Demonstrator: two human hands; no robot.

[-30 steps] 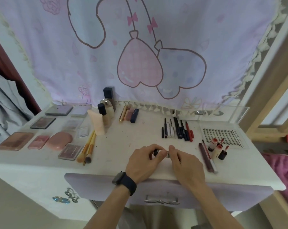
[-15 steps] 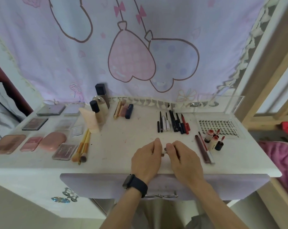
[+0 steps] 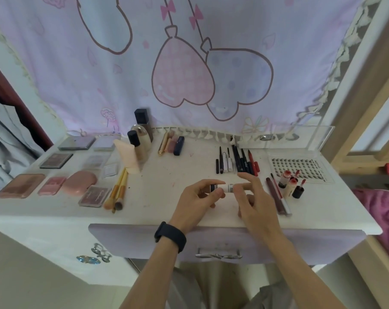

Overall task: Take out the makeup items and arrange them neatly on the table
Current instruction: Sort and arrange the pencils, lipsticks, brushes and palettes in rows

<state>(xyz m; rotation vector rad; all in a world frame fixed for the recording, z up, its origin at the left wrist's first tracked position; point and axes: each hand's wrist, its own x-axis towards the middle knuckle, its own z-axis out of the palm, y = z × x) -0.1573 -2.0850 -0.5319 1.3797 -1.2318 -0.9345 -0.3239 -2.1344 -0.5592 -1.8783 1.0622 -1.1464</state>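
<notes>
A small white tube with a dark cap (image 3: 225,188) lies crosswise just above the white table (image 3: 166,175), held at both ends. My left hand (image 3: 195,202) grips its dark cap end between thumb and curled fingers. My right hand (image 3: 250,200) pinches its white end, index finger stretched out over it. Beyond my hands lies a row of dark and red pencils (image 3: 238,161). Lip tint bottles (image 3: 289,186) and two long wands (image 3: 278,197) sit to the right.
Palettes and compacts (image 3: 53,175) fill the left side, with brushes (image 3: 117,192), foundation bottles (image 3: 140,141) and lipsticks (image 3: 171,144) behind. A lash card (image 3: 300,170) and a clear acrylic box (image 3: 289,139) stand at the back right. A closed lilac drawer (image 3: 222,241) fronts the table.
My hands have lifted and spread a little, so the tube now shows between them. My right index finger has straightened out. The camera has tilted slightly.
</notes>
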